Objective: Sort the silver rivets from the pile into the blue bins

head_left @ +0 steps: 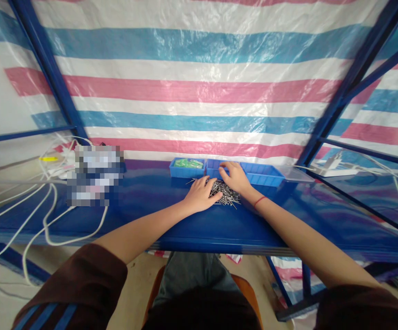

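Note:
A heap of thin, nail-like metal pins (224, 193) lies on the blue shelf top in front of me; their exact kind is too small to tell. My left hand (201, 195) rests at the heap's left side, fingers spread and touching it. Over the heap's right edge, my right hand (236, 178) reaches toward the middle blue bin (213, 170). Its thumb and forefinger are apart, and I see nothing between them; the other fingers are partly hidden. A red string circles my right wrist.
A blue bin (187, 172) holding green-and-white packets stands left of the middle bin, and a longer blue bin (262, 175) stands right. White cables (49, 229) cross the shelf's left side. A white power strip (338, 167) lies far right. Blue metal posts (329, 107) flank a striped sheet.

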Tool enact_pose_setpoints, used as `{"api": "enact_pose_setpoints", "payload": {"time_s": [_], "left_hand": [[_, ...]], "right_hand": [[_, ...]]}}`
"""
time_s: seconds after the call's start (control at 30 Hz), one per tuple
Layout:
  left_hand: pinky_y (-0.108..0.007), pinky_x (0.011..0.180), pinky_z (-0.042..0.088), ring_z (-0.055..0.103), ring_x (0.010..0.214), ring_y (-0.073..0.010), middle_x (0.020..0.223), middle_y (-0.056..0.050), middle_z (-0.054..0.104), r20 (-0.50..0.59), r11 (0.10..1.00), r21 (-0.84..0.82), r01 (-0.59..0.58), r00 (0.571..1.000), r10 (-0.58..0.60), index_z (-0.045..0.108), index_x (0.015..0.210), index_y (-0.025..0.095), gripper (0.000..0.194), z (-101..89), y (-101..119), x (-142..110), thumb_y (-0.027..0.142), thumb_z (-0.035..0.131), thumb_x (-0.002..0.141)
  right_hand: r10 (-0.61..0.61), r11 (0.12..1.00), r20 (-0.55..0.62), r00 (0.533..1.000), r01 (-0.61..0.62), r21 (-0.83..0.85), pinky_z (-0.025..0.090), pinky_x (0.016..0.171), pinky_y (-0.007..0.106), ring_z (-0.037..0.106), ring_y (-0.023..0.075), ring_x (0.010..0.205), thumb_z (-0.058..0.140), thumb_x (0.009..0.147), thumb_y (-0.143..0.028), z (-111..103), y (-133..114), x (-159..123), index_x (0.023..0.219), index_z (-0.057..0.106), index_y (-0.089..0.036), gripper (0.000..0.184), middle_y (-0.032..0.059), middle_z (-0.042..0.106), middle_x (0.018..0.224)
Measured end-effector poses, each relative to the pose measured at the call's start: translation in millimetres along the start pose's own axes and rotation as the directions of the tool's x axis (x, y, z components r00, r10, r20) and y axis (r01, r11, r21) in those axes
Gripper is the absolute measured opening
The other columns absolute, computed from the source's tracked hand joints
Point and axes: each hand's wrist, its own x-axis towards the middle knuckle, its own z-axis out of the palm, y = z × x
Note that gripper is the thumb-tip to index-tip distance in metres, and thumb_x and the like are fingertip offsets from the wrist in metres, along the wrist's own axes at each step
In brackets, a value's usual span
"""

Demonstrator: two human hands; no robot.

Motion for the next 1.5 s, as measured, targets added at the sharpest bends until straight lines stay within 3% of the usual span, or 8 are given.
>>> {"api": "enact_pose_setpoints", "payload": {"time_s": [0.17, 0.53, 0.73, 0.83, 1.0, 1.1, 1.33, 1.5], "left_hand": [[-0.046, 0.110, 0.028, 0.037, 0.133, -0.0297, 0.143, -0.016, 0.041, 0.019, 1.000, 0.006, -0.007, 1.000, 0.006, 0.040, 0.136, 0.017, 0.058, -0.8, 0, 0, 0.055, 0.037, 0.091], [-0.042, 0.109, 0.030, 0.041, 0.130, -0.0277, 0.139, -0.014, 0.046, 0.019, 0.999, -0.007, -0.032, 0.999, 0.032, 0.040, 0.136, 0.016, 0.057, -2.8, 3, 0, 0.052, 0.037, 0.092], [-0.049, 0.112, 0.024, 0.030, 0.137, -0.0309, 0.147, -0.015, 0.035, 0.084, 0.992, -0.124, 0.027, 0.996, -0.016, 0.029, 0.144, 0.018, 0.078, -22.3, -7, 4, 0.063, 0.047, 0.082], [-0.046, 0.114, 0.023, 0.024, 0.140, -0.0304, 0.151, -0.013, 0.028, 0.197, 0.987, -0.163, 0.001, 0.980, 0.031, 0.031, 0.144, 0.021, 0.085, -36.9, -19, 4, 0.064, 0.056, 0.075], [-0.045, 0.113, 0.025, 0.027, 0.139, -0.0321, 0.149, -0.011, 0.031, 0.281, 0.985, -0.162, -0.059, 0.954, 0.104, 0.044, 0.138, 0.025, 0.080, -41.9, -37, 6, 0.058, 0.067, 0.069], [-0.042, 0.111, 0.030, 0.039, 0.132, -0.0293, 0.140, -0.012, 0.042, 0.232, 0.975, -0.184, -0.124, 0.958, 0.165, 0.052, 0.130, 0.022, 0.062, -34.4, -44, 10, 0.051, 0.064, 0.076], [-0.034, 0.096, 0.044, 0.059, 0.105, -0.0218, 0.113, -0.010, 0.060, 0.068, 0.973, -0.177, -0.148, 0.984, 0.162, 0.062, 0.115, 0.018, 0.034, -22.2, -43, 12, 0.032, 0.055, 0.086], [-0.035, 0.095, 0.045, 0.059, 0.104, -0.0219, 0.109, -0.009, 0.061, 0.025, 0.979, -0.158, -0.130, 0.990, 0.136, 0.062, 0.114, 0.017, 0.032, -21.3, -39, 11, 0.027, 0.054, 0.085]], "right_hand": [[0.067, 0.985, 0.198, 0.978, -0.033, -0.171, 0.043, 0.085, 0.039, 0.065, 0.0265, 0.096, 0.038, 0.094, -0.029, 7, 6, 5, 0.106, 0.064, -0.017, 0.032, 0.0128, 0.071, 0.105], [0.016, 0.996, 0.164, 0.986, -0.001, -0.093, 0.042, 0.090, 0.039, 0.063, 0.0247, 0.100, 0.041, 0.092, -0.029, 7, 13, 1, 0.105, 0.064, -0.018, 0.029, 0.0097, 0.070, 0.106], [-0.033, 0.989, -0.008, 0.999, 0.034, 0.146, 0.045, 0.088, 0.038, 0.062, 0.0227, 0.093, 0.045, 0.086, -0.026, -21, 12, -1, 0.102, 0.065, -0.014, 0.028, 0.0102, 0.070, 0.100], [-0.054, 0.956, 0.197, 0.979, -0.007, 0.293, 0.048, 0.074, 0.034, 0.062, 0.0181, 0.076, 0.046, 0.083, -0.027, -41, 12, -6, 0.087, 0.067, -0.016, 0.024, 0.0066, 0.071, 0.087], [-0.118, 0.926, 0.557, 0.822, -0.112, 0.361, 0.046, 0.064, 0.030, 0.058, 0.0154, 0.065, 0.063, 0.075, -0.040, -50, 11, -13, 0.091, 0.069, -0.015, 0.030, 0.0030, 0.067, 0.072], [-0.126, 0.932, 0.593, 0.796, -0.109, 0.345, 0.045, 0.064, 0.029, 0.059, 0.0155, 0.066, 0.063, 0.074, -0.034, -45, 10, -13, 0.090, 0.070, -0.016, 0.026, 0.0038, 0.068, 0.074], [-0.144, 0.951, 0.374, 0.916, 0.023, 0.308, 0.045, 0.068, 0.030, 0.055, 0.0136, 0.066, 0.053, 0.067, -0.011, -46, 5, -10, 0.082, 0.069, -0.018, 0.022, 0.0036, 0.065, 0.080], [-0.274, 0.895, 0.475, 0.836, 0.042, 0.443, 0.045, 0.075, 0.030, 0.058, 0.0156, 0.078, 0.060, 0.068, -0.017, -55, -4, -15, 0.073, 0.069, -0.019, 0.011, 0.0029, 0.063, 0.083]]}}
